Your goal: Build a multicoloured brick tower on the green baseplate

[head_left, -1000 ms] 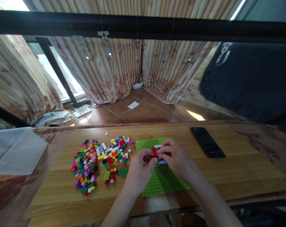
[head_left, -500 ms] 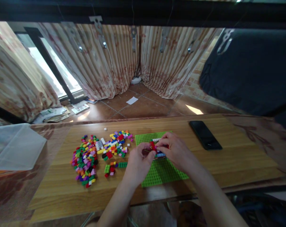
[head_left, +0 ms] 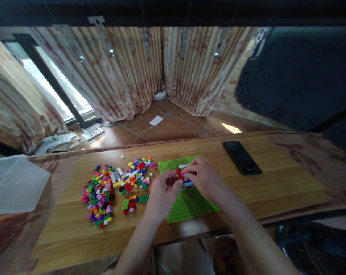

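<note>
A green studded baseplate [head_left: 187, 208] lies on the wooden table, carrying a small build of toy bricks in white, red and blue. My left hand [head_left: 164, 193] is over the plate's left part, thumb and forefinger closed around a red toy brick [head_left: 179, 173] on that build. From the right, my right hand [head_left: 206, 177] reaches in with its fingertips pinched together against the same spot. Whatever small piece those fingertips hold is mostly hidden. White bricks [head_left: 184, 166] show just behind the fingers.
Left of the plate spreads a big heap of mixed toy bricks [head_left: 100, 196], with a smaller scatter [head_left: 138, 173] beside it. A short group of joined bricks [head_left: 126, 204] lies in front. A black phone [head_left: 241, 157] rests on the right; a whitish translucent container [head_left: 18, 183] stands at far left.
The whole view has shifted slightly, so everything appears a little further left. Both hands stay at the build on the plate, their fingers barely changed.
</note>
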`<move>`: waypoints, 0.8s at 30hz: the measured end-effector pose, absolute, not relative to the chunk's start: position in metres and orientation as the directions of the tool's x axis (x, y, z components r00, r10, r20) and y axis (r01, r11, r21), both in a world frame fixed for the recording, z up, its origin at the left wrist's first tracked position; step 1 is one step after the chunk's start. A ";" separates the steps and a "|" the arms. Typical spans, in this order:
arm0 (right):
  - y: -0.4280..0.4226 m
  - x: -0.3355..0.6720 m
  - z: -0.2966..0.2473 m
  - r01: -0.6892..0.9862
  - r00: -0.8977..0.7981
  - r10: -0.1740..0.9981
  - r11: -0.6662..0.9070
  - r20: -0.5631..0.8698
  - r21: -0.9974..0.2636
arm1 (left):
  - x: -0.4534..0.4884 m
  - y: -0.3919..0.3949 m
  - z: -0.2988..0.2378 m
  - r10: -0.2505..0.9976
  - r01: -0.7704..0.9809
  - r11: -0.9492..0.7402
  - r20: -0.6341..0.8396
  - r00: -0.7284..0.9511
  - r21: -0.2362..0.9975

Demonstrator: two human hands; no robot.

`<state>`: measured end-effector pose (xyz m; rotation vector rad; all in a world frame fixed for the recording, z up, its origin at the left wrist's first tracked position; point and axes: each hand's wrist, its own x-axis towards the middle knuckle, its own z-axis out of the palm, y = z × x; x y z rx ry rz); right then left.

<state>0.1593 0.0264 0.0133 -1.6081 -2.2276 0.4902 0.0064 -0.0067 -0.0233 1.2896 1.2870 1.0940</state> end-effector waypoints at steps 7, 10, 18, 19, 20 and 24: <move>0.023 0.158 0.006 0.810 -0.221 0.965 0.264 0.145 -0.524 | 0.007 -0.007 -0.023 0.998 0.119 0.044 -0.048 0.031 0.992; 0.023 0.156 0.004 0.807 -0.198 0.962 0.268 0.186 -0.526 | 0.008 -0.006 -0.024 0.999 0.117 0.041 -0.045 0.029 0.992; 0.023 0.157 -0.010 0.755 -0.149 0.924 0.337 0.352 -0.563 | 0.008 -0.006 -0.023 0.997 0.109 0.037 -0.043 0.060 0.993; 0.024 0.157 -0.011 0.749 -0.148 0.920 0.344 0.364 -0.566 | 0.008 -0.006 -0.022 0.997 0.103 0.043 -0.048 0.056 0.994; 0.025 0.157 -0.012 0.745 -0.144 0.916 0.350 0.375 -0.568 | 0.009 -0.007 -0.022 0.997 0.095 0.050 -0.055 0.052 0.994; 0.028 0.156 -0.016 0.726 -0.129 0.907 0.361 0.400 -0.586 | 0.010 -0.008 -0.021 0.997 0.073 0.057 -0.060 0.041 0.996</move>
